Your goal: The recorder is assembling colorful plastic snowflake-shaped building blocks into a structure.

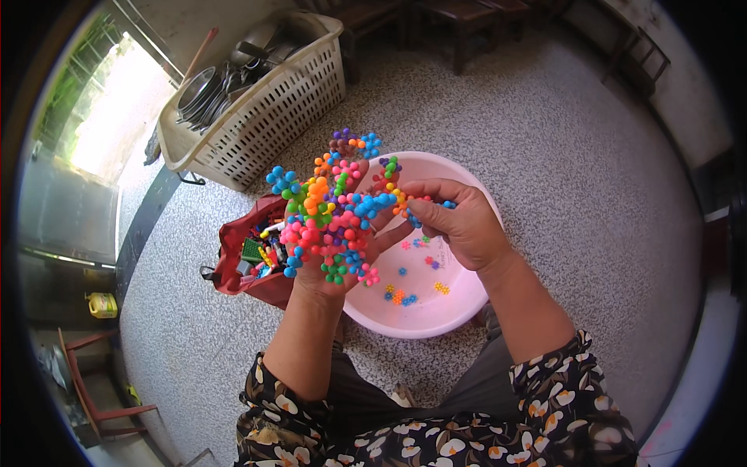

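Note:
A bulky cluster of joined bead-like building pieces [315, 233], in pink, blue, green, orange, red, yellow and purple, rests in my left hand [320, 285]. The palm cups it from below, and some fingers show at its right side. My right hand [471, 229] pinches a small blue-and-orange part at the cluster's right edge between thumb and forefinger. Whether that part is joined to the cluster I cannot tell. Both hands are above a pink basin [373, 311]. Several loose pieces, among them a yellow one [442, 288], lie on its bottom.
Left of the basin stands a red bag [226, 261] full of mixed toy bricks. Behind it, a cream slatted basket [268, 105] holds metal pans and lids. A wooden chair [85, 389] and a yellow bottle [102, 305] are at the left. Dark wooden stools [459, 31] stand at the back.

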Motion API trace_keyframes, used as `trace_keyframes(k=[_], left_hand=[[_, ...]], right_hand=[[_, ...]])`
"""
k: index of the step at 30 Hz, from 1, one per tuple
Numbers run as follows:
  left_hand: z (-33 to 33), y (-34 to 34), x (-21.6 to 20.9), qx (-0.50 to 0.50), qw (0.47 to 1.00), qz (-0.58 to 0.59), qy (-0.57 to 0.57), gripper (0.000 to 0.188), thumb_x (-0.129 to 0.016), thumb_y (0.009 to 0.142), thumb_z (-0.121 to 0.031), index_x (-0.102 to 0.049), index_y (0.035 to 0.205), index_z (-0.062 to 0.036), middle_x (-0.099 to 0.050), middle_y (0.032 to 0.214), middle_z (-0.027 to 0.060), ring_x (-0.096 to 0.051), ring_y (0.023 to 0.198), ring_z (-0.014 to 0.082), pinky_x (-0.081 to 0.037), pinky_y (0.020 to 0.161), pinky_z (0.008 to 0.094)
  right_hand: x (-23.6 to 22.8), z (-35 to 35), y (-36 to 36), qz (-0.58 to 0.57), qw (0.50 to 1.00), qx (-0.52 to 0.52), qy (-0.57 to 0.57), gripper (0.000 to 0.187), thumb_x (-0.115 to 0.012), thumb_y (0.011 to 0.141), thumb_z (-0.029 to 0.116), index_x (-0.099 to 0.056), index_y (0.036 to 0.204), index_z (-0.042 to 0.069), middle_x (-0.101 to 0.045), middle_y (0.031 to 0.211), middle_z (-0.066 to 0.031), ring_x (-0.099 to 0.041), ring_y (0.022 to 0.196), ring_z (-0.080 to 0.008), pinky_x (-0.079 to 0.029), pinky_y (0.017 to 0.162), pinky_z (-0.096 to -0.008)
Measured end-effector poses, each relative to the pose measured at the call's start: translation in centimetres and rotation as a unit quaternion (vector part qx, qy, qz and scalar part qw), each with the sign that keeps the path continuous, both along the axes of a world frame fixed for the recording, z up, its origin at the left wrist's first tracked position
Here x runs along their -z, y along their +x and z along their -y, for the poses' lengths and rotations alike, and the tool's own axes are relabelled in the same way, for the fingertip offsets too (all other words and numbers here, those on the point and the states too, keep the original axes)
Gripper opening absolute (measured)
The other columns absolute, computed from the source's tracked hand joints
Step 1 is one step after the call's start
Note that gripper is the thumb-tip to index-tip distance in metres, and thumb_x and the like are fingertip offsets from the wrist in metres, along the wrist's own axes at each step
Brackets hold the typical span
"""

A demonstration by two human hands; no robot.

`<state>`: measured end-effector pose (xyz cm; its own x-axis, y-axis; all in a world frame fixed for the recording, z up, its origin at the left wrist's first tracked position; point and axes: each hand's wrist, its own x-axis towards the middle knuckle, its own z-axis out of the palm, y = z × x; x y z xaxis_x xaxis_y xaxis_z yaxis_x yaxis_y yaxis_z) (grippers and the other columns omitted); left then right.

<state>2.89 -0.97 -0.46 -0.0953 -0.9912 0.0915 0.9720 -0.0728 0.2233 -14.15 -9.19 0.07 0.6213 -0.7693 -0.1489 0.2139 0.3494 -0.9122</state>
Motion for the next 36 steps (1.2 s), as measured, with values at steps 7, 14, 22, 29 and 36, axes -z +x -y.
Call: trace_keyframes(k=[7, 14, 22, 29, 36], left_hand=[[-0.1, -0.1, -0.1, -0.021, 1.000, 0.010, 0.015, 0.065, -0.034, 0.086, -0.054, -0.038, 0.132, -0.0089, -0.043, 0.132, 0.0169, -0.047, 0.116, 0.0336, -0.024, 0.100, 0.0596], [0.3, 0.5, -0.5, -0.075, 0.995, 0.014, 0.060, 0.058, -0.047, 0.084, -0.041, -0.039, 0.130, -0.0060, -0.047, 0.126, 0.0177, -0.049, 0.108, 0.0316, -0.028, 0.097, 0.0547], [0.2, 1.4, -0.4, -0.069, 0.995, -0.058, 0.043, 0.058, -0.046, 0.086, -0.040, -0.036, 0.130, -0.0037, -0.037, 0.132, 0.0195, -0.049, 0.106, 0.0313, -0.036, 0.095, 0.0492], [0.0, 1.8, 0.3, -0.049, 0.997, -0.057, 0.019, 0.058, -0.049, 0.085, -0.039, -0.038, 0.130, -0.0041, -0.035, 0.134, 0.0191, -0.048, 0.108, 0.0313, -0.036, 0.095, 0.0497], [0.0, 2.0, 0.4, -0.044, 0.997, -0.059, 0.020, 0.057, -0.048, 0.085, -0.037, -0.037, 0.131, -0.0041, -0.034, 0.135, 0.0190, -0.048, 0.108, 0.0314, -0.037, 0.094, 0.0498]], right_hand=[[-0.5, 0.0, 0.0, 0.108, 0.986, -0.033, 0.125, 0.025, -0.059, 0.086, 0.018, -0.059, 0.104, 0.000, -0.057, 0.078, -0.0023, -0.051, 0.065, -0.0059, -0.039, 0.057, -0.0160], [-0.5, 0.9, -0.3, 0.163, 0.954, 0.004, 0.252, 0.019, -0.046, 0.089, 0.005, -0.051, 0.106, -0.003, -0.056, 0.090, -0.0102, -0.057, 0.078, -0.0158, -0.052, 0.074, -0.0310], [0.6, 1.4, -0.7, 0.176, 0.953, 0.014, 0.245, 0.016, -0.046, 0.090, 0.003, -0.053, 0.104, 0.001, -0.056, 0.091, -0.0059, -0.053, 0.067, -0.0102, -0.047, 0.058, -0.0241], [0.5, 1.8, -1.0, 0.153, 0.962, -0.005, 0.225, 0.010, -0.049, 0.090, 0.007, -0.053, 0.098, 0.003, -0.056, 0.090, -0.0039, -0.037, 0.049, -0.0035, -0.028, 0.043, -0.0165], [0.0, 1.5, -0.5, 0.099, 0.959, 0.073, 0.254, 0.014, -0.054, 0.090, 0.018, -0.055, 0.098, 0.007, -0.057, 0.086, -0.0015, -0.042, 0.052, -0.0036, -0.034, 0.044, -0.0170]])
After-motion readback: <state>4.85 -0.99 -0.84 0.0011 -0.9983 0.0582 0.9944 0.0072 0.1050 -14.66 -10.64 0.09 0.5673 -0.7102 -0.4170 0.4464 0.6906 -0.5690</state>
